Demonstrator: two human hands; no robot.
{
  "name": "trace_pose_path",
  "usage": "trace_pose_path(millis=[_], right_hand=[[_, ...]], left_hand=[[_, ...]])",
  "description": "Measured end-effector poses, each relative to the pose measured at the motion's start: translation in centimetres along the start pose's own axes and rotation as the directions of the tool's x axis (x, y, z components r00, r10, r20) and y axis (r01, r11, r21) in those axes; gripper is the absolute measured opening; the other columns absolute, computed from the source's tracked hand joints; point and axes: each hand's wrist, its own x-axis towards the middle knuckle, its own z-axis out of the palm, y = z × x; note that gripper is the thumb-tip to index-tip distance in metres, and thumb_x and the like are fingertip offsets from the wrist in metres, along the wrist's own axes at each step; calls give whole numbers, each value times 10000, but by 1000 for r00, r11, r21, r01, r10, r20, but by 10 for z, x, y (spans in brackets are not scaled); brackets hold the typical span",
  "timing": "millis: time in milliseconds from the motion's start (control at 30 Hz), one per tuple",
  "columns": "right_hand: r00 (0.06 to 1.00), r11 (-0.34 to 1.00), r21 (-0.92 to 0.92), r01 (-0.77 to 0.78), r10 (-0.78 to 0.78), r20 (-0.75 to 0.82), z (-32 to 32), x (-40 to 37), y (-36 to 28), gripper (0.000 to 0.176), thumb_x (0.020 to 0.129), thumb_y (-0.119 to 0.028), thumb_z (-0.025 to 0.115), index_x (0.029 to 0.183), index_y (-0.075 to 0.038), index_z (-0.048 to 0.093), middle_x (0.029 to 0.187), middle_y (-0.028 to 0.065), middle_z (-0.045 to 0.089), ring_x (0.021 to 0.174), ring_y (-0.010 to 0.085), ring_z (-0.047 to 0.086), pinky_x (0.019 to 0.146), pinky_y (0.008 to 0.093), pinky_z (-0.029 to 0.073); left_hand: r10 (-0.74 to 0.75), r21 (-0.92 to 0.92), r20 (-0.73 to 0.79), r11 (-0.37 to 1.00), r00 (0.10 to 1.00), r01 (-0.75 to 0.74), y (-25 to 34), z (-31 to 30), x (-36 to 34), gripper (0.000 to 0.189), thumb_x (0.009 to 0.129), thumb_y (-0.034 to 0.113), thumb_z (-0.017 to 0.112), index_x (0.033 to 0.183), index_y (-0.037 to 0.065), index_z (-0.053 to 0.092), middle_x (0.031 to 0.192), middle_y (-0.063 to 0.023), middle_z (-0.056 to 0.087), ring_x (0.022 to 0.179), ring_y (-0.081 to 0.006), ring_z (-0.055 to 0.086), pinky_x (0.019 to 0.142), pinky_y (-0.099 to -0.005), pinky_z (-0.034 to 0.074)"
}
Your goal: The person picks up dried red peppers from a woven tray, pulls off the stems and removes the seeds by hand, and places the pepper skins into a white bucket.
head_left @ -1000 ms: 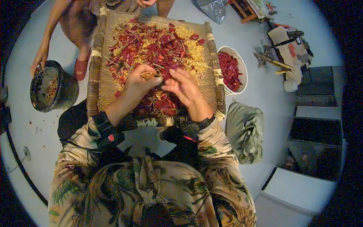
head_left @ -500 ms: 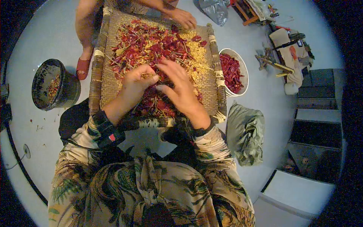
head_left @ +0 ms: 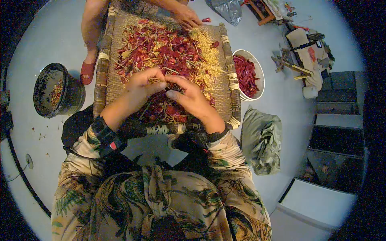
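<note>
Item: one dried chilli (head_left: pixel 157 81), pinched shut between thumb and fingertips of my left hand (head_left: pixel 140 86), its pale stalk end showing at the pinch. My right hand (head_left: pixel 193 100) has its fingers curled in against the same piece, thumb out below; whether it grips I cannot tell. Under both sets of fingers is the chilli heap (head_left: pixel 161 44), with loose yellow seeds (head_left: pixel 205 48) beyond my right fingertips, all on a woven tray (head_left: pixel 100 72). Handling, as I judge it: very light, papery, brittle skin liable to crack; best held at the firm stalk end, gently. Far side of the heap: another person's hand (head_left: pixel 185 17). Right of my right hand, off the tray: white bowl (head_left: pixel 261 78) of chillies. Left of my left hand: black bucket (head_left: pixel 76 96)
</note>
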Motion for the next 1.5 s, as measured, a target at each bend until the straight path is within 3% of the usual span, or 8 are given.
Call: trace_pose_path(millis=[300, 533, 633, 733, 933, 1033, 1133, 1500], right_hand=[[981, 973, 158, -166, 179, -69, 6, -1, 0, 261, 756, -93, 669, 985, 9, 600, 957, 100, 636, 930, 197, 583, 839, 301, 433], [968, 997, 32, -77, 82, -239, 16, -1, 13, 142, 736, -51, 666, 862, -10, 612, 850, 89, 633, 827, 182, 592, 748, 296, 453], [963, 991, 80, -112, 128, -236, 16, -2, 7, 126, 741, -54, 664, 850, -12, 617, 831, 92, 634, 812, 184, 595, 732, 295, 455], [963, 976, 143, -161, 187, -195, 17, -3, 7, 115, 747, -57, 658, 844, -9, 619, 821, 96, 634, 805, 188, 595, 728, 298, 456], [983, 995, -71, -68, 54, -174, 15, -3, -9, 109, 752, 12, 634, 846, 20, 580, 858, 90, 614, 832, 165, 574, 770, 282, 448], [982, 989, -137, 47, -71, -177, 14, -2, -11, 117, 738, 7, 635, 838, 25, 578, 866, 129, 615, 848, 222, 588, 794, 312, 452], [974, 977, -172, 123, -152, -166, 12, -1, -13, 134, 729, -23, 632, 846, 22, 582, 877, 155, 613, 870, 287, 589, 807, 354, 454], [964, 950, -249, 191, -229, -136, 10, 0, -13, 133, 742, -78, 608, 846, 3, 586, 894, 176, 608, 927, 349, 576, 831, 403, 452]], left_hand=[[62, 190, -45, 980, 997, -52, 12, -1, -3, 129, 826, 127, 594, 787, 22, 531, 728, -68, 540, 708, -160, 526, 645, -286, 414], [126, 306, -117, 948, 985, -85, 18, 7, -6, 74, 801, 49, 597, 818, 15, 534, 768, -99, 554, 735, -232, 554, 670, -327, 438], [373, 394, -155, 873, 915, -289, 15, 12, -2, 58, 802, 26, 586, 832, 14, 538, 799, -106, 566, 767, -245, 566, 697, -334, 454], [335, 401, -139, 879, 932, -256, 16, 15, -5, 46, 814, 29, 573, 846, 15, 543, 825, -116, 578, 806, -255, 575, 716, -332, 465], [-19, 216, -212, 974, 977, 65, 21, 16, -11, 46, 858, 55, 553, 894, 27, 544, 798, -84, 591, 755, -181, 577, 667, -315, 468], [-53, -145, -233, 989, 971, 19, 4, 18, -5, 47, 867, 83, 567, 866, 49, 534, 702, -23, 552, 601, -120, 513, 538, -268, 423], [-393, -446, -69, 835, 917, 324, 10, 11, -7, 86, 860, 108, 592, 832, 75, 517, 654, 17, 503, 495, -72, 405, 449, -215, 326], [-392, -815, 164, 462, 905, 348, -3, 10, -8, 112, 886, 98, 537, 791, 60, 491, 607, 38, 418, 456, -54, 312, 424, -208, 262]])
